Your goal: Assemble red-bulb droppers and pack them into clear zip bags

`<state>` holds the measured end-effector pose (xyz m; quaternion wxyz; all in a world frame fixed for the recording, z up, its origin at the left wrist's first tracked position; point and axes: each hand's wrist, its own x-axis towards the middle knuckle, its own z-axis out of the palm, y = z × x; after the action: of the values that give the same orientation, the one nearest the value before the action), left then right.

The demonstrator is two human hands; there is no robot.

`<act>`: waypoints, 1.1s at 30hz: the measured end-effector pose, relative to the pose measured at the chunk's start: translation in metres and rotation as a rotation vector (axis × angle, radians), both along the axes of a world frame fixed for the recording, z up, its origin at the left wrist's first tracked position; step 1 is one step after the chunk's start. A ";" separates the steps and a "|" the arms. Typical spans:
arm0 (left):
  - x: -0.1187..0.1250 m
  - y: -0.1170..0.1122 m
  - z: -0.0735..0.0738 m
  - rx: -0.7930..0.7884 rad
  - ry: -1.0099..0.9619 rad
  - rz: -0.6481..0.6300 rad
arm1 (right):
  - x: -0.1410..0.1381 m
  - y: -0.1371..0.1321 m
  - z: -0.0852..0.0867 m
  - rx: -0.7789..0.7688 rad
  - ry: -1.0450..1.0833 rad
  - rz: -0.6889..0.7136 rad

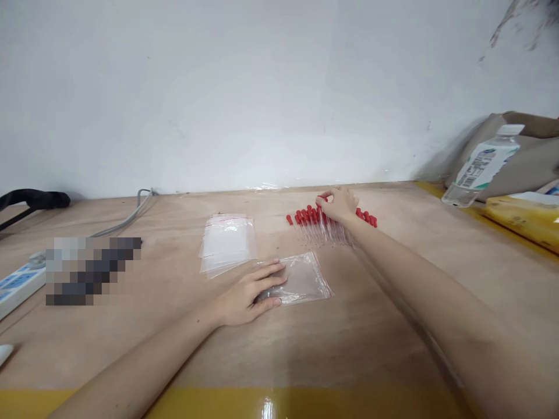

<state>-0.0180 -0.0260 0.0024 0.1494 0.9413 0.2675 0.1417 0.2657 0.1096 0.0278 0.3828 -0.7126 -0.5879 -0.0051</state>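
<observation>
My left hand (251, 294) lies flat on the left end of a clear zip bag (303, 279) with a red seal strip, fingers stretched out, thumb tucked under the bag's edge. My right hand (338, 203) reaches to the far side of the table and pinches a red-capped glass dropper out of a row of several droppers (312, 224) lying side by side. A small stack of empty clear zip bags (227, 241) lies to the left of the droppers, beyond my left hand.
The wooden table (384, 302) runs to a white wall. At left are a white power strip (17, 282), a grey cable (124, 221) and a blurred patch. At right a water bottle (480, 166) leans on a brown box, beside yellow packaging (522, 218).
</observation>
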 end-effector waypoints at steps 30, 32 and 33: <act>0.012 0.008 0.005 -0.004 0.038 0.072 | 0.021 -0.135 -0.047 -0.196 0.757 0.629; 0.012 0.008 0.005 -0.003 0.041 0.074 | 0.026 -0.136 -0.047 -0.178 0.489 0.680; 0.012 0.008 0.005 -0.004 0.049 0.073 | 0.027 -0.136 -0.047 -0.151 0.379 0.694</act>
<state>-0.0058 -0.0179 0.0070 0.1394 0.9337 0.3057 0.1236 0.2924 -0.0264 -0.0193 0.4098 -0.4864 -0.7113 0.2992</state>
